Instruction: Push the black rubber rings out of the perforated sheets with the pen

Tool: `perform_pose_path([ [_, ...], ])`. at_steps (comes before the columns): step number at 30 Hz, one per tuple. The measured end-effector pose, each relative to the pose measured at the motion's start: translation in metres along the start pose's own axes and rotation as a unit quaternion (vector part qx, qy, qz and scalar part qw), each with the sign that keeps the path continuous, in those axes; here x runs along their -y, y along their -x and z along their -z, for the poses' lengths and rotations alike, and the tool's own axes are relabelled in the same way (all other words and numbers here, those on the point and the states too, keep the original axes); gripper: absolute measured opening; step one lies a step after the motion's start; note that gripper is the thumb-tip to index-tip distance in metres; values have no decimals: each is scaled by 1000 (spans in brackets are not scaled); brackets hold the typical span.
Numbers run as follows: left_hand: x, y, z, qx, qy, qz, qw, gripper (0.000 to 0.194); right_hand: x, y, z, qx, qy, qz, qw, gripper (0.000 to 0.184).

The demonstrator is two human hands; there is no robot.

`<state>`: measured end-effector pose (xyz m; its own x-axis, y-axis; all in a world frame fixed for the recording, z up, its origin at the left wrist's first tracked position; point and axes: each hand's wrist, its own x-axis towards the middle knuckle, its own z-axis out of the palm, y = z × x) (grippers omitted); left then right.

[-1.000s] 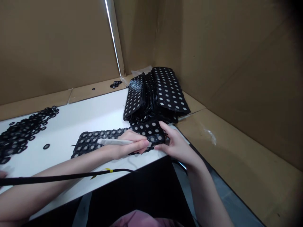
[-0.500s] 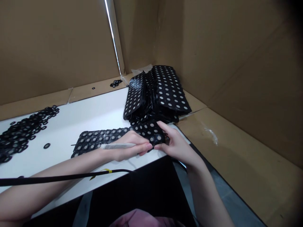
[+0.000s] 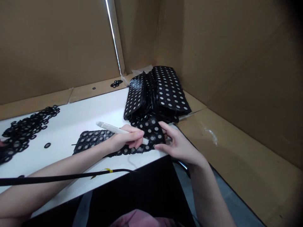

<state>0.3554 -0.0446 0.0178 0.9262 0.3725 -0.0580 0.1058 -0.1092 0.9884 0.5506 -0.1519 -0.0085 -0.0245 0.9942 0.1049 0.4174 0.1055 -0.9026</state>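
A black rubbery sheet (image 3: pixel 151 130) with rows of grey discs lies along the near edge of the white table. My left hand (image 3: pixel 130 137) is closed around a white pen-like tool (image 3: pixel 111 127), which slants with its lower tip on the sheet and its other end raised to the left. My right hand (image 3: pixel 171 140) grips the sheet's right end, thumb at the near edge and index finger along the far side; its other fingers are mostly hidden. The left wrist covers part of the sheet.
Folded black dotted sheets (image 3: pixel 169 90) are stacked behind. Loose black rings (image 3: pixel 28 129) are heaped at left, with one single ring (image 3: pixel 47 145) nearer. A black cable (image 3: pixel 71 177) crosses over the left forearm. Cardboard walls (image 3: pixel 224 56) surround the table (image 3: pixel 94 108). Another person's fingers show at the left edge.
My left hand has shifted slightly up and left, and the tool has tipped from nearly flat to steeper. My right hand stays at the sheet's end. The other person's fingers have reappeared farther up.
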Motion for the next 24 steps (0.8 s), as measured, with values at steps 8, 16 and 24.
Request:
perform_pose_path([
  [8, 4, 0, 10, -82, 25, -48, 995, 51, 6, -9, -1, -35, 1, 15, 999, 24],
  [16, 9, -3, 23, -90, -56, -101, 989, 45, 16, -19, -5, -75, 140, 52, 986, 17],
  [24, 5, -7, 18, -43, -145, -93, 984, 52, 16, -14, -5, -62, 158, 66, 983, 16],
])
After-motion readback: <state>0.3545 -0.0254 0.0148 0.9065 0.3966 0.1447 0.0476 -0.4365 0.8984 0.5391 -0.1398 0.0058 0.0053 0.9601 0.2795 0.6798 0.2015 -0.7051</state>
